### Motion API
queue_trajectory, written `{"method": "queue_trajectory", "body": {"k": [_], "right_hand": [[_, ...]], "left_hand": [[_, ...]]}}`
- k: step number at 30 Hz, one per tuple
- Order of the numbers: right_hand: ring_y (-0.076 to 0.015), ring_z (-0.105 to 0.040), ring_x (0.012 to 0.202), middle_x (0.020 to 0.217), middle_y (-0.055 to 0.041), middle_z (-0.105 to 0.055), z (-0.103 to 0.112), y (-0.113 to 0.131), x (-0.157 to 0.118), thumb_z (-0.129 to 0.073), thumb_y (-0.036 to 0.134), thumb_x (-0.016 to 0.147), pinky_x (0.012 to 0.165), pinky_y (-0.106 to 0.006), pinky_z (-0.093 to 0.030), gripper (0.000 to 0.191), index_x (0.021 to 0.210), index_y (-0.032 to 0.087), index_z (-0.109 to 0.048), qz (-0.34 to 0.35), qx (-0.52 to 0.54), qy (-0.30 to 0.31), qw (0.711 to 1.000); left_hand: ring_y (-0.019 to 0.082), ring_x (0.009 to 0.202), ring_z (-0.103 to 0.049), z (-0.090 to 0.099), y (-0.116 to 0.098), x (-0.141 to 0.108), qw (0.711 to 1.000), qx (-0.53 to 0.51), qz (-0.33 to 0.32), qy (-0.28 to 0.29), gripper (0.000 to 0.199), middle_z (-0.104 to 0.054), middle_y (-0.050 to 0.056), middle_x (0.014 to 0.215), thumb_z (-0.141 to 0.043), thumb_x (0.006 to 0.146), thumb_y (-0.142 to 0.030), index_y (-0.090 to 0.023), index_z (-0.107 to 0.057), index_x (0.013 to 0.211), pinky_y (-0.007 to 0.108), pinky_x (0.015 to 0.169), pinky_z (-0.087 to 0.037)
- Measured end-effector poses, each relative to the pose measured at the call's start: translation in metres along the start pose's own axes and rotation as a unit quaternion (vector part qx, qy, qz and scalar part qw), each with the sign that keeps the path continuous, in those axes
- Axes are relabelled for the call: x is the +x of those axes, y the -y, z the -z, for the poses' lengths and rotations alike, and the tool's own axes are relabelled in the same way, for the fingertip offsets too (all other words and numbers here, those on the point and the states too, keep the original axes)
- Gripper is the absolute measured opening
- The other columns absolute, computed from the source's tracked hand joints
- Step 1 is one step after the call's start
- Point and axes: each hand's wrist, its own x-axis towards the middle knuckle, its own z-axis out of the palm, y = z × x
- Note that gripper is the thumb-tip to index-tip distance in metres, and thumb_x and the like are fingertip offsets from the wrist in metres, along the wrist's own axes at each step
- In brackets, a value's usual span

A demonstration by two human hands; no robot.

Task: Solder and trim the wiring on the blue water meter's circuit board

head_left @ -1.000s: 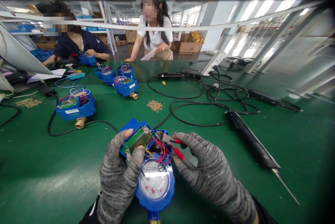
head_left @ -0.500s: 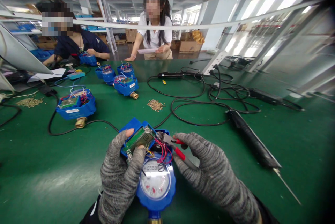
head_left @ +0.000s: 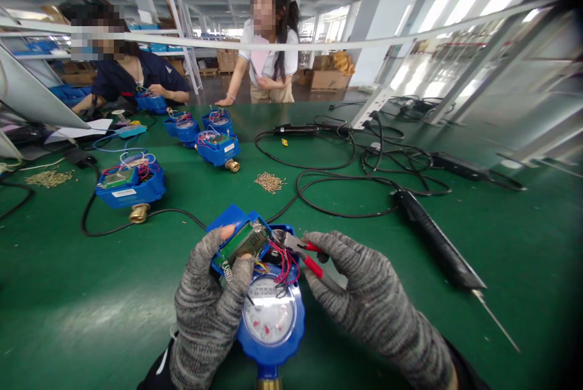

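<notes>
Right in front of me lies a blue water meter (head_left: 270,317) with a round dial and a brass fitting at its near end. My left hand (head_left: 212,299), in a grey knit glove with bare fingertips, grips the meter's tilted display module (head_left: 246,243), a green circuit board with a small screen. A coiled spring hangs by the thumb. Red wires (head_left: 286,261) loop between module and housing. Similarly gloved, my right hand (head_left: 364,283) is closed around red-handled pliers (head_left: 314,265). The plier jaws reach into the open housing behind the wires; their tips are partly hidden.
Other opened blue meters (head_left: 130,182) stand at the left and centre back. Small screws form a pile (head_left: 269,182) beyond my hands. An electric screwdriver (head_left: 439,244) lies at right, its black cable (head_left: 346,215) looping across the green table. Two people (head_left: 268,62) are across the table.
My hands, the pliers and the meter look almost unmoved. Across the table, the standing person has raised the pink sheet of paper towards the chest.
</notes>
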Motion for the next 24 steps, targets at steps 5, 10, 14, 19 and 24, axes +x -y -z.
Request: {"method": "queue_trajectory", "body": {"k": [5, 10, 14, 19, 24], "right_hand": [[-0.0261, -0.072, 0.074, 0.094, -0.0085, -0.073, 0.002, 0.006, 0.005, -0.056, 0.022, 0.087, 0.064, -0.043, -0.064, 0.027, 0.113, 0.018, -0.061, 0.018, -0.014, -0.025, 0.999], [-0.0326, -0.072, 0.085, 0.099, -0.0114, -0.073, 0.0, 0.005, 0.005, -0.054, 0.028, 0.091, 0.067, -0.051, -0.064, 0.028, 0.116, 0.017, -0.058, 0.051, -0.055, -0.063, 0.995], [-0.0331, -0.071, 0.093, 0.107, -0.0111, -0.072, -0.005, 0.0, 0.001, -0.058, 0.029, 0.091, 0.074, -0.054, -0.063, 0.032, 0.121, 0.019, -0.055, 0.038, -0.034, -0.045, 0.998], [-0.0303, -0.069, 0.098, 0.111, -0.009, -0.07, -0.009, -0.006, -0.005, -0.06, 0.027, 0.088, 0.08, -0.053, -0.061, 0.037, 0.125, 0.024, -0.054, 0.022, -0.01, -0.038, 0.999], [-0.0263, -0.072, 0.087, 0.103, -0.0077, -0.072, -0.006, -0.003, -0.003, -0.059, 0.028, 0.088, 0.072, -0.044, -0.063, 0.034, 0.122, 0.024, -0.057, 0.023, -0.016, -0.056, 0.998]], "left_hand": [[0.015, 0.103, -0.066, 0.0, 0.001, 0.001, 0.999, -0.022, 0.024, -0.001, 0.037, -0.068, -0.004, 0.115, -0.072, 0.085, -0.026, -0.031, -0.062, 0.12, 0.023, 0.094, -0.05], [0.017, 0.105, -0.065, 0.0, 0.001, 0.003, 0.999, -0.036, 0.033, -0.006, 0.036, -0.068, -0.003, 0.115, -0.072, 0.085, -0.027, -0.031, -0.063, 0.119, 0.026, 0.094, -0.051], [0.017, 0.102, -0.067, -0.001, 0.0, 0.003, 0.998, -0.043, 0.043, -0.009, 0.036, -0.068, -0.002, 0.114, -0.072, 0.084, -0.028, -0.03, -0.063, 0.119, 0.026, 0.092, -0.053], [0.015, 0.101, -0.068, -0.002, -0.001, 0.002, 0.998, -0.048, 0.03, -0.006, 0.036, -0.069, -0.004, 0.113, -0.071, 0.085, -0.026, -0.032, -0.062, 0.12, 0.022, 0.09, -0.053], [0.015, 0.101, -0.068, -0.002, -0.001, 0.004, 0.999, -0.031, -0.005, -0.014, 0.034, -0.07, -0.003, 0.112, -0.07, 0.085, -0.024, -0.03, -0.063, 0.118, 0.022, 0.092, -0.053]]}}
